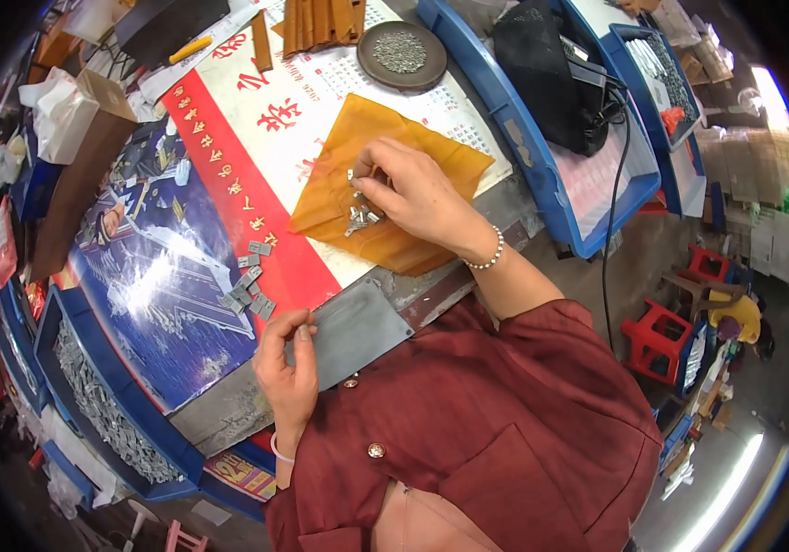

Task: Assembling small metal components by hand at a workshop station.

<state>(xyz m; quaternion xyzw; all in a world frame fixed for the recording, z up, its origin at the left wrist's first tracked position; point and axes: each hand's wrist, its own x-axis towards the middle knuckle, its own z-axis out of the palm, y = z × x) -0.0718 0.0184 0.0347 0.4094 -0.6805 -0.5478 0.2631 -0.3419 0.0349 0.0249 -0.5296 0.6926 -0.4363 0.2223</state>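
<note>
My right hand (pixel 413 189) is over an amber-yellow translucent sheet (pixel 431 156) on the table. Its thumb and forefinger are pinched around a small silver metal piece (pixel 351 174). Below those fingers, several more small shiny metal parts (pixel 362 219) lie loose on the sheet. My left hand (pixel 287 363) is at the table's near edge with its fingers curled in. Whatever might be between those fingertips is too small to make out. Beside it lies a flat grey plate (pixel 357 322), and just beyond are several small grey metal blocks (pixel 252 281).
A dark round dish (pixel 371 75) holds tiny metal bits. Brown strips (pixel 321 26) lie at the far edge. Blue trays flank the table: one with metal parts (pixel 54 345) at left, one with a black bag (pixel 528 175) at right. A black cable (pixel 617 184) hangs there.
</note>
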